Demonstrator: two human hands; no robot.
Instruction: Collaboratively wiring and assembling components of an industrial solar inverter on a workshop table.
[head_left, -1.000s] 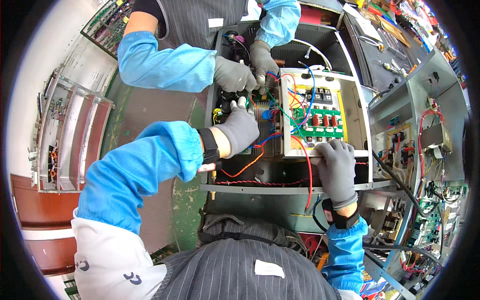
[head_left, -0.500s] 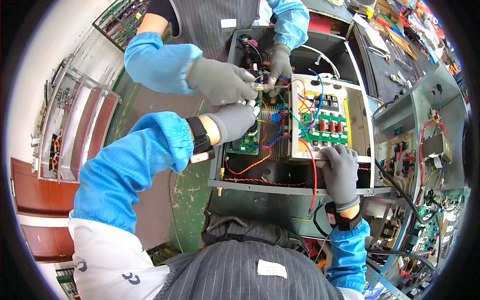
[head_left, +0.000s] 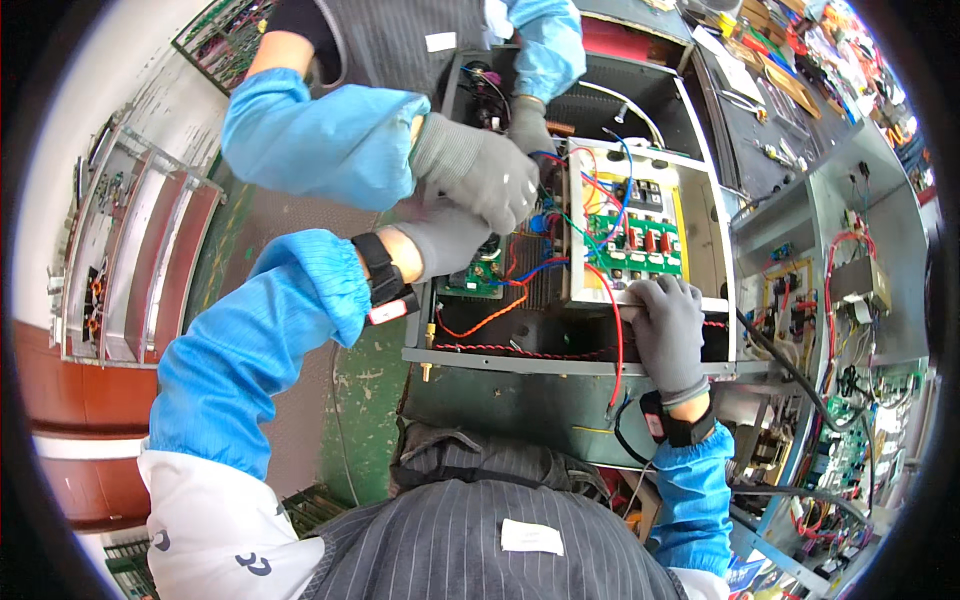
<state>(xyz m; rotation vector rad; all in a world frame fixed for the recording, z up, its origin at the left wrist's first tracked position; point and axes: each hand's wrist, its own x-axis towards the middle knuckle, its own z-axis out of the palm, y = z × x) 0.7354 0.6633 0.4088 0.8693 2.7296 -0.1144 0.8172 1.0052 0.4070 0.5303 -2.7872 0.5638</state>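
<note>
In a grey glove, my right hand [head_left: 668,335] is closed over the near edge of a pale metal mounting frame [head_left: 710,215]. That frame carries a green circuit board [head_left: 640,262] with red components and a black module, and it sits in an open metal equipment case [head_left: 480,354]. My left hand [head_left: 447,240], also gloved, reaches over the case's left side; its fingers are hidden beneath a co-worker's gloved hand [head_left: 485,175]. The co-worker's other hand [head_left: 530,128] is down among the wires farther back. A smaller green board [head_left: 470,282] lies below my left hand.
A loose red wire [head_left: 618,340] hangs over the case's front edge. To the right stands another open metal cabinet [head_left: 790,225] with wiring and a thick black cable [head_left: 800,380]. Tools lie on the dark workbench [head_left: 750,130]. Metal racking [head_left: 140,250] is at far left.
The co-worker's nearer hand has shifted right and down, now covering my left fingers; the tool it held is no longer visible. My right hand keeps its hold on the frame. The view has shifted slightly.
</note>
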